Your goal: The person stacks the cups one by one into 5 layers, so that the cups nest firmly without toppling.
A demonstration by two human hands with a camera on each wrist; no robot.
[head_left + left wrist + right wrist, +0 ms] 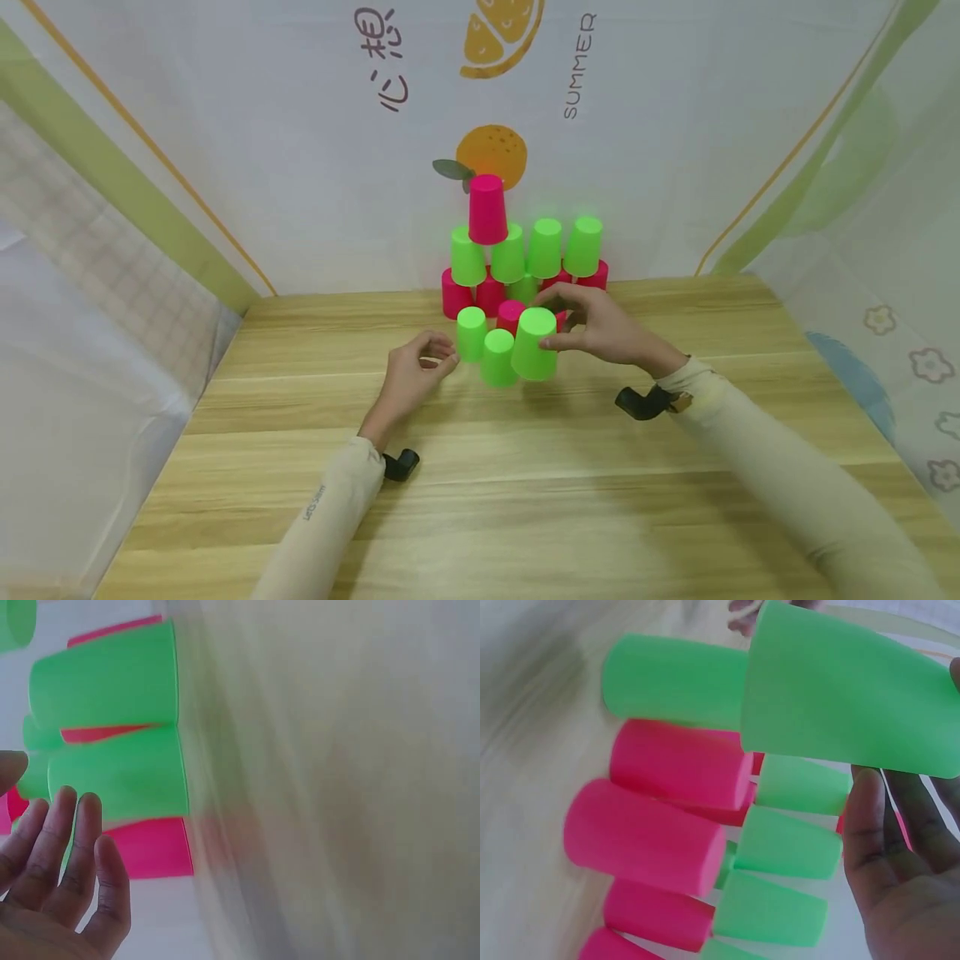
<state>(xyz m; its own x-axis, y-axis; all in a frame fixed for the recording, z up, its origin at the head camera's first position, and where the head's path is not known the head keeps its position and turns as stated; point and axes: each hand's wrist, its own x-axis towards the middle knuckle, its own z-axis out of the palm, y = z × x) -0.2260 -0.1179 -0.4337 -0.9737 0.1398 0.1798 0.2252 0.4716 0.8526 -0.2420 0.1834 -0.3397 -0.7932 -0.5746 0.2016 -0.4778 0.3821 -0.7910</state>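
My right hand [600,325] pinches an upside-down green cup [535,346] between thumb and fingers; in the right wrist view that green cup [840,690] is in the air, above other cups. My left hand [416,371] is beside a standing green cup [472,335], its fingers loosely bent and holding nothing. Whether its fingertips touch that cup, I cannot tell. Another green cup [498,358] stands upside down in front. A pink cup [512,314] shows behind these, partly covered, and one more pink cup is mostly hidden by the right hand.
Behind stands a tiered stack: pink cups [457,296] and a green one below, several green cups [545,248] above, one pink cup [488,210] on top. A white printed curtain [300,167] hangs close behind. The wooden table [480,517] reaches towards me.
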